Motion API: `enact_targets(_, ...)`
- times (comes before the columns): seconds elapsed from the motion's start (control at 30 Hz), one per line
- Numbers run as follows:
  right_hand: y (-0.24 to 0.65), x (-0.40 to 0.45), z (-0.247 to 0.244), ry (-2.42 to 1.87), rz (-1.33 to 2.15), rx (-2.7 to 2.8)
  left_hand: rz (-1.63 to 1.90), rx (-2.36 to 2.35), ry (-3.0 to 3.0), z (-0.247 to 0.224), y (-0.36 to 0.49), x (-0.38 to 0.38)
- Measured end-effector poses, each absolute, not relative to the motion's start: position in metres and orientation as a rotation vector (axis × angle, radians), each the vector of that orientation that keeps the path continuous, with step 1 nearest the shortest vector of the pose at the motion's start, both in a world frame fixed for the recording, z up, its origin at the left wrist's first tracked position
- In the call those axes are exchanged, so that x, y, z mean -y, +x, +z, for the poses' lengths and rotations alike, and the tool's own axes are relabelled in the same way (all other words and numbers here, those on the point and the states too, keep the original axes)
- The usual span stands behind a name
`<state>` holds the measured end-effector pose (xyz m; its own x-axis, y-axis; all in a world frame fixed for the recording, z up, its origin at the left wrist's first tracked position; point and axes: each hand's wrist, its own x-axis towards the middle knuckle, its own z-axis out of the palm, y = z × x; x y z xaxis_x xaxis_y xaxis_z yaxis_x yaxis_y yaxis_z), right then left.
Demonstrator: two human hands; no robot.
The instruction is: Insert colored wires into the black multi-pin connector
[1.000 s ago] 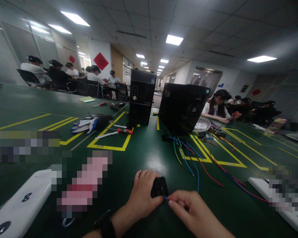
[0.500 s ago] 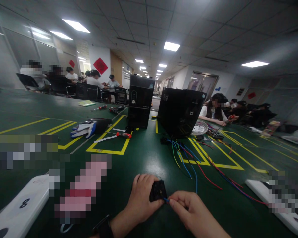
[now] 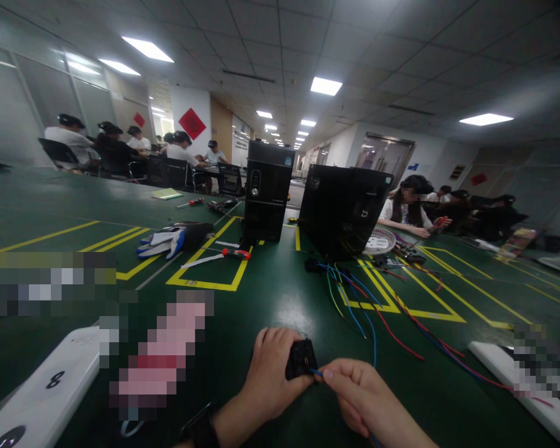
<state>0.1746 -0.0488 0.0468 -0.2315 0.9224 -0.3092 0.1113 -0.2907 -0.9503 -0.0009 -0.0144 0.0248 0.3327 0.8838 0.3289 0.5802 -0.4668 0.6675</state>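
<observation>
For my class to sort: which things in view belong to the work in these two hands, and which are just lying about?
In the work:
small black component, gripped by the left hand
blue wire, pinched by the right hand

Apparently just lying about:
red-handled screwdriver
blue-and-white glove
two black computer towers
white slotted basket
bunched coloured wires, perhaps related

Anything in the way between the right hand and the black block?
Nothing visible. Only the blue wire, pinched by the right hand, bridges the gap to the black block in the left hand.
</observation>
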Motion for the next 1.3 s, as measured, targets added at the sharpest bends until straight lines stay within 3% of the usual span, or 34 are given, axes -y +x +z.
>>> enact_targets(0.27, 0.171, 0.053, 0.056, -1.480, 1.510, 1.518, 0.958, -1.298, 2.170, 0.022, -0.001, 0.013)
enact_targets(0.5, 0.178, 0.049, 0.060, -1.527, 1.635, 1.620, 0.963, -1.302, 2.172, 0.021, -0.001, 0.013)
enact_targets(0.93, 0.179, 0.055, 0.056, -1.240, 1.586, 1.424, 0.976, -1.285, 2.182, 0.019, -0.001, 0.013)
enact_targets(1.13, 0.192, 0.062, 0.087, -1.244, 1.285, 1.478, 0.954, -1.295, 2.189, 0.020, -0.003, 0.014)
enact_targets(1.3, 0.194, 0.049, 0.084, -1.291, 1.148, 1.376, 0.944, -1.297, 2.175, 0.021, -0.004, 0.014)
